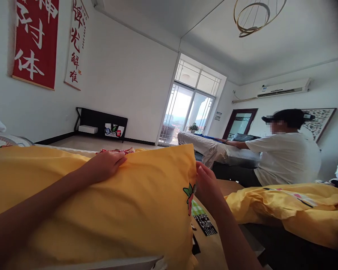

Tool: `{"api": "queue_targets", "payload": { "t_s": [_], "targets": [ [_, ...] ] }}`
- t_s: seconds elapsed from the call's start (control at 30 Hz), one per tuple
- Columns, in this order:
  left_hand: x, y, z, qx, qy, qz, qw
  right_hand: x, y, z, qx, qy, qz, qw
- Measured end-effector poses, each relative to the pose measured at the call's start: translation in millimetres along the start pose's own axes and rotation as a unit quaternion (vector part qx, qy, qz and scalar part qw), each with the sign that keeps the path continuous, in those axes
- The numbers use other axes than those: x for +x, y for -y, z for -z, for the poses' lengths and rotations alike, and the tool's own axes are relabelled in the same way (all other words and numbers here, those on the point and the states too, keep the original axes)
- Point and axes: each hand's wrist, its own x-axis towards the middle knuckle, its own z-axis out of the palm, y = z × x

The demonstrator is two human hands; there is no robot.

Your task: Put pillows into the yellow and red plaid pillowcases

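Note:
A plump yellow pillow (pixel 146 195) fills the lower left of the head view, with a small red-and-green fruit print near its right edge. My left hand (pixel 108 165) lies flat across its upper side, fingers together and stretched out. At the pillow's upper right corner, my right hand (pixel 207 178) grips the edge, its fingertips partly hidden behind the cloth. A bit of red patterned fabric (pixel 126 150) shows just past my left hand. Under my right forearm is a tan surface (pixel 211 243) with printed lettering and a green check patch.
Another yellow printed cloth (pixel 293 206) lies bunched at the right. Beyond it a person in a white shirt (pixel 287 157) sits with an arm over a plastic-covered sofa (pixel 202 148). A low black rack (pixel 101 122) stands by the far wall.

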Motion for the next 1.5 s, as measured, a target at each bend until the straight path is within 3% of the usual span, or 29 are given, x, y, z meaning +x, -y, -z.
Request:
{"api": "queue_targets", "payload": {
  "t_s": [0.1, 0.23, 0.47, 0.57, 0.7, 0.8, 0.87, 0.97, 1.1, 1.23, 1.5],
  "targets": [
    [-0.2, 7.1, -3.1, -0.054, -0.004, -0.004, 0.999, -4.9, 11.7, -17.1, -0.011, 0.011, -0.015, 1.0],
    [-3.2, 17.4, -3.0, -0.137, -0.01, 0.041, 0.99, -1.6, 18.1, -34.5, -0.015, 0.002, -0.04, 0.999],
    [-5.6, 27.6, 0.8, -0.291, 0.01, 0.098, 0.952, 10.3, 5.6, -39.0, -0.053, -0.022, -0.064, 0.996],
    [-3.7, 28.9, -3.3, -0.253, 0.007, 0.095, 0.963, 12.5, -0.4, -39.8, -0.04, -0.024, -0.068, 0.997],
    [-2.2, 26.4, -16.0, -0.011, -0.059, 0.017, 0.998, 14.2, -8.5, -43.5, -0.043, -0.052, -0.049, 0.997],
    [-3.1, 4.8, -24.2, 0.135, -0.158, -0.078, 0.975, 15.8, -15.4, -48.3, -0.01, -0.072, -0.041, 0.996],
    [-2.9, -23.0, -29.5, 0.17, -0.193, -0.173, 0.951, 17.0, -18.6, -51.7, 0.014, -0.078, -0.036, 0.996],
    [2.9, -71.2, -42.6, 0.172, -0.158, -0.308, 0.922, 17.7, -20.4, -54.5, 0.04, -0.068, -0.024, 0.997],
    [18.6, -107.4, -66.5, 0.19, -0.129, -0.344, 0.91, 13.3, -20.8, -51.0, 0.048, -0.073, 0.005, 0.996],
    [25.5, -107.7, -77.8, 0.18, -0.156, -0.36, 0.902, 5.6, -21.6, -44.3, 0.074, -0.079, -0.004, 0.994],
    [9.6, -94.5, -75.5, 0.185, -0.203, -0.418, 0.866, 7.5, -37.2, -38.9, 0.172, -0.068, -0.026, 0.982]
  ]
}}
